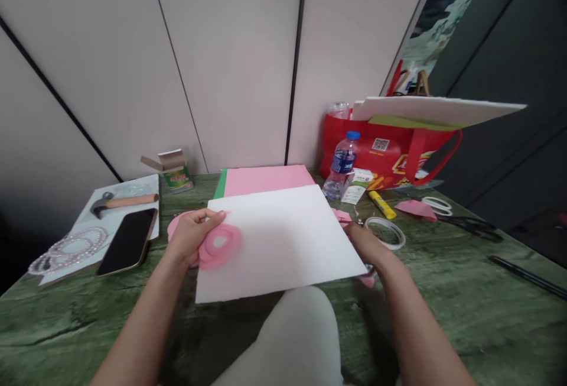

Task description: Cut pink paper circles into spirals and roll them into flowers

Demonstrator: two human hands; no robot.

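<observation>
My left hand [190, 235] pinches a white rectangular paper-like sheet [287, 244], seemingly positioning it. My right hand [367, 245]: grip hidden, can't tell. Next calls for steadiness.

This looks like a small craft corner in a home, though a room elsewhere cannot be ruled out. Smooth pale grey panels [234, 67] with thin dark seams stand behind a green, wood-grained surface [482, 309]. Craft supplies cover it: a large white stiff sheet [283, 244], a flat pink paper sheet [270, 177], a yellow cylindrical glue stick [381, 204] and a white ring-shaped tape roll [400, 237]. Everyday belongings suggest the home: a black flat smartphone [127, 241], a clear plastic water bottle [344, 161] with a blue cap, and a red printed shopping bag [367, 145].
</observation>
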